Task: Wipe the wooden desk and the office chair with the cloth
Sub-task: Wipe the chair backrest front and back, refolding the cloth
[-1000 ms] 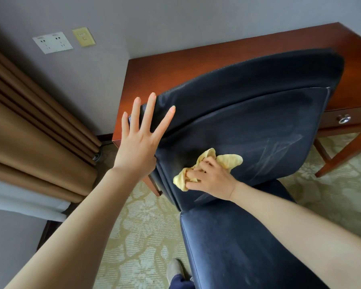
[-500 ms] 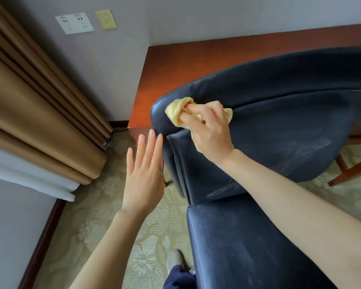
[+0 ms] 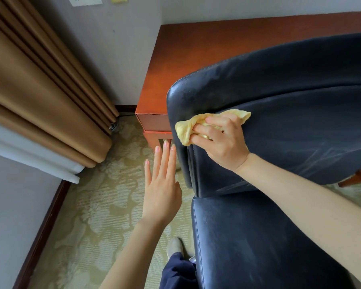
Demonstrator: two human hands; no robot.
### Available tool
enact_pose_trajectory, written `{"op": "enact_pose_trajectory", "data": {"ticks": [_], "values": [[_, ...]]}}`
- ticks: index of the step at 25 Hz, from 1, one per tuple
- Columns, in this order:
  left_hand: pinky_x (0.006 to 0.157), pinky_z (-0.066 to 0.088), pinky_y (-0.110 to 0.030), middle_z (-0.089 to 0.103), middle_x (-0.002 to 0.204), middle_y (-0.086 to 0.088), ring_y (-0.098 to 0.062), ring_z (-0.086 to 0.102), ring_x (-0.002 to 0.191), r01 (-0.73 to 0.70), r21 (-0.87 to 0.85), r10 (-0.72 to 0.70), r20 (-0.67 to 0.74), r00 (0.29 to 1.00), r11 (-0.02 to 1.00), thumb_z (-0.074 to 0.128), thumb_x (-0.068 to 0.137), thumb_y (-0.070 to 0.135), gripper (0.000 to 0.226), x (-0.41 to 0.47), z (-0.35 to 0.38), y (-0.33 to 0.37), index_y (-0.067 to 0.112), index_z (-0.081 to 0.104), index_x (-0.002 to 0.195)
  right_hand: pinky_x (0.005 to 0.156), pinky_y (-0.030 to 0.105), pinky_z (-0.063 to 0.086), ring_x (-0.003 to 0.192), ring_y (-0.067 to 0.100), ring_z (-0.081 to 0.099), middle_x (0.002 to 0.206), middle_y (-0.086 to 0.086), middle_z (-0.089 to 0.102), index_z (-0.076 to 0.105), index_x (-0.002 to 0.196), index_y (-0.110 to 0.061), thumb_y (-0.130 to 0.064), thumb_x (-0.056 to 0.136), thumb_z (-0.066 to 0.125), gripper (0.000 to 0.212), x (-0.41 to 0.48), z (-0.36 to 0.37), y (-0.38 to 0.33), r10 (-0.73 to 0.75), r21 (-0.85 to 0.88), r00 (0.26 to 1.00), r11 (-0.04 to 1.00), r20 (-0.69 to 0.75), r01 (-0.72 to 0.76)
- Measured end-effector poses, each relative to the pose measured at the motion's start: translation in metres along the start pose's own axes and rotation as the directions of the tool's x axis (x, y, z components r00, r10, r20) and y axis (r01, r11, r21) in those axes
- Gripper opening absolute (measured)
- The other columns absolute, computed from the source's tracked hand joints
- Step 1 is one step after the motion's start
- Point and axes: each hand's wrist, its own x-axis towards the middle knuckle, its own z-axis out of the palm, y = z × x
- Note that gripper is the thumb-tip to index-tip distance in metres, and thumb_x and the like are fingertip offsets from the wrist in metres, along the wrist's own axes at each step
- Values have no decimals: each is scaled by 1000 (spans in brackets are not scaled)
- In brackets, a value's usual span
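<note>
The yellow cloth is bunched inside the right hand. The fingers curl around it and press it on the office chair, on the backrest, close to the side edge and a little under the top seam. Loose ends of the cloth stick out on both sides of the fist.

Lower than the grip and to its left, the left hand is in the air with straight fingers. It holds nothing and does not touch the chair. Under the grip lies the seat, and behind the grip, past the backrest, stands the wooden desk, which looks very near.

I think the main risk comes from this free hand. Nothing steadies the chair, so a hard push from the wiping hand may turn it or knock it against the desk edge. The base is hidden, so I cannot tell how easily it moves.

A second risk is the bunched cloth: only a small part meets the leather, and pale streaks show to the right of the grip, so some places may be missed. A loose end may also slip out at the seam.
</note>
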Motion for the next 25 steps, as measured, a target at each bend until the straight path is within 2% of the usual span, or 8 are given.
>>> {"op": "enact_pose_trajectory", "data": {"ticks": [5, 9, 12, 17, 19, 20, 22, 25], "values": [[115, -16, -36, -25, 152, 7, -14, -26, 141, 2, -28, -2, 8, 1000, 1000, 50, 81, -4, 97, -4, 7, 4, 23, -18, 144, 79, 30, 39, 91, 17, 49, 87, -12, 70, 73, 80, -25, -12, 73, 81, 17, -6, 0, 5, -106, -1, 993, 994, 54, 106], [114, -19, -34, -23, 153, 7, -12, -27, 141, 7, -17, -6, 22, 1000, 1000, 50, 82, -2, 95, -12, 5, 8, 22, -15, 146, 80, 30, 38, 86, 18, 47, 81, -10, 70, 72, 79, -22, 0, 77, 68, 22, -38, -15, -1, -184, 113, 972, 979, 149, 168], [112, -21, -32, -23, 154, 7, -12, -29, 140, 10, 12, -10, 28, 1000, 1000, 50, 84, 1, 93, -20, -3, 10, 23, -17, 146, 77, 29, 39, 79, 17, 44, 78, -9, 70, 75, 74, -19, 4, 84, 58, 30, -68, -31, -19, -93, 139, 953, 989, 288, 55], [109, -26, -30, -31, 150, 10, -10, -35, 136, 30, 51, -33, 60, 998, 998, 46, 91, 9, 91, -50, -15, 31, 29, -28, 139, 64, 32, 46, 71, 20, 44, 73, 1, 66, 75, 79, -11, 16, 70, 65, 30, -65, -50, -32, 34, 203, 881, 968, 473, -147], [106, -29, -26, -32, 150, 12, -9, -38, 134, 26, 45, -29, 73, 997, 999, 46, 94, 13, 90, -67, -18, 45, 32, -30, 138, 64, 32, 46, 72, 26, 52, 78, 4, 64, 75, 86, -11, 17, 67, 66, 35, -59, -68, -36, 117, 212, 788, 930, 604, -300], [105, -30, -25, -29, 152, 12, -9, -38, 134, 30, 18, -31, 66, 997, 999, 46, 94, 15, 88, -78, -20, 57, 34, -28, 139, 69, 33, 45, 80, 26, 52, 85, 4, 63, 74, 94, -13, 14, 72, 63, 37, -56, -83, -38, 218, 171, 701, 881, 678, -440], [109, -24, -24, -13, 157, 12, -9, -28, 139, 70, -95, -66, 43, 997, 993, 47, 95, 19, 82, -94, -20, 75, 36, -16, 145, 80, 29, 40, 94, 18, 44, 98, -2, 58, 70, 105, -17, 7, 84, 52, 38, -54, -104, -42, 475, 64, 465, 645, 747, -762], [117, 8, -30, 24, 153, 11, -12, 12, 144, 155, -346, -163, 5, 987, 925, 52, 94, 20, 67, -123, -23, 110, 30, 16, 149, 76, 23, 35, 95, 17, 50, 96, -7, 56, 68, 106, -17, -8, 91, 51, 24, -47, -150, -41, 723, 8, 216, 279, 656, -960]]}}
